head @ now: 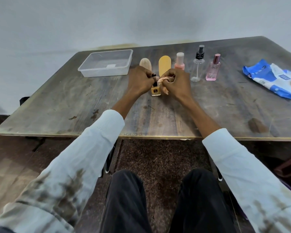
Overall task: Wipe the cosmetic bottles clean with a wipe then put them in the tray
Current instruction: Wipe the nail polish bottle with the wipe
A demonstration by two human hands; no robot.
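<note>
No bottles are in the tray (84, 68) yet. Left hand (140, 81) grips a small amber bottle (156, 91); right hand (178, 83) pinches the wipe (163, 80) against it. Five stand unwiped.

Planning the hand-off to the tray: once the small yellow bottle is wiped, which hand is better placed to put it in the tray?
Probably the left hand. It already grips the small yellow bottle by its cap, and the clear tray sits on its side of the table. The right hand holds the wipe.
</note>
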